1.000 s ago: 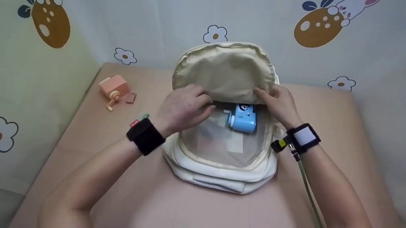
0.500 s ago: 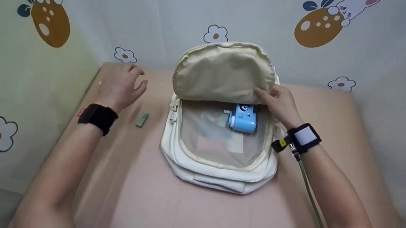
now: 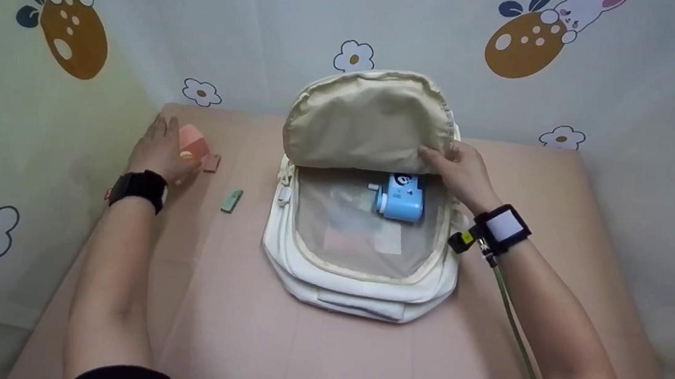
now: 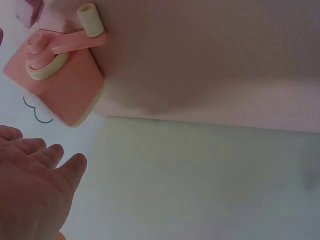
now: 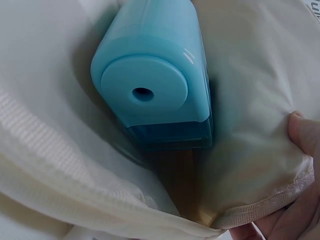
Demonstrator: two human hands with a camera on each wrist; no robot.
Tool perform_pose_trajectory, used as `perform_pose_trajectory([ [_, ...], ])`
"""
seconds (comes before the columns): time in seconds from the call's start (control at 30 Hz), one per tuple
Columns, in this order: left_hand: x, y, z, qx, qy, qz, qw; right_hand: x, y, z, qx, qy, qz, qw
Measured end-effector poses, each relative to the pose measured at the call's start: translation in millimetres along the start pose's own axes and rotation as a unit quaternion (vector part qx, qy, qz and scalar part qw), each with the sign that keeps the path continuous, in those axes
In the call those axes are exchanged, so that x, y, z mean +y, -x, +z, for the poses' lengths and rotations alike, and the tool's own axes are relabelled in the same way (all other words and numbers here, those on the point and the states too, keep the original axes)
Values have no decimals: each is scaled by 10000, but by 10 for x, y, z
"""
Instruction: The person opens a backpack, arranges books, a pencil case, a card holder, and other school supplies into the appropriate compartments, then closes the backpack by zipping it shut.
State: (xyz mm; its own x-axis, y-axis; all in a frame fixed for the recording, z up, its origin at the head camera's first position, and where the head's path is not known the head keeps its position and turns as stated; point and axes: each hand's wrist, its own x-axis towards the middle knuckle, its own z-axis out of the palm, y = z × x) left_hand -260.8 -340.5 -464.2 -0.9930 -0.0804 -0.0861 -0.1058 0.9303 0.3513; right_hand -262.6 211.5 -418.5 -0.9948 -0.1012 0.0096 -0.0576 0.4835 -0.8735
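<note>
My left hand [image 3: 158,150] is at the left side of a pink crank pencil sharpener [image 3: 193,140] and covers part of it. In the left wrist view its fingers [image 4: 72,170] are spread and apart from the sharpener, whose crank faces up. My right hand [image 3: 466,171] pinches the edge of the raised beige flap [image 3: 374,125] of a white backpack [image 3: 353,287]. Inside the open backpack lies a blue crank pencil sharpener [image 3: 403,199]; in the right wrist view its pencil hole shows, and my right thumb [image 5: 304,131] presses the flap's fabric.
A small pink block [image 3: 212,163] lies beside the pink sharpener. Between it and the backpack rests a small green block [image 3: 232,201]. A patterned curtain [image 3: 272,34] stands behind the table [image 3: 351,364]. A green cable [image 3: 514,318] runs along my right forearm.
My left hand has left the backpack's opening and moved left, over and then to the far left side of the pink sharpener. The right hand keeps its grip on the flap.
</note>
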Motion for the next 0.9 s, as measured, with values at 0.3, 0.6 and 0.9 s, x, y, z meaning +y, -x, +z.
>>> perform_pose_trajectory([
  [0.3, -105, -33, 49, -599, 400, -552, 9959, 8, -1, 12, -52, 66, 63, 9999],
  [0.6, -101, -13, 57, -350, 891, -662, 9932, 15, -10, 16, -87, 20, 54, 9999],
  [0.9, 203, 216, -151, 277, 1290, 557, 9897, 23, -6, 14, -25, 0, 33, 10000],
])
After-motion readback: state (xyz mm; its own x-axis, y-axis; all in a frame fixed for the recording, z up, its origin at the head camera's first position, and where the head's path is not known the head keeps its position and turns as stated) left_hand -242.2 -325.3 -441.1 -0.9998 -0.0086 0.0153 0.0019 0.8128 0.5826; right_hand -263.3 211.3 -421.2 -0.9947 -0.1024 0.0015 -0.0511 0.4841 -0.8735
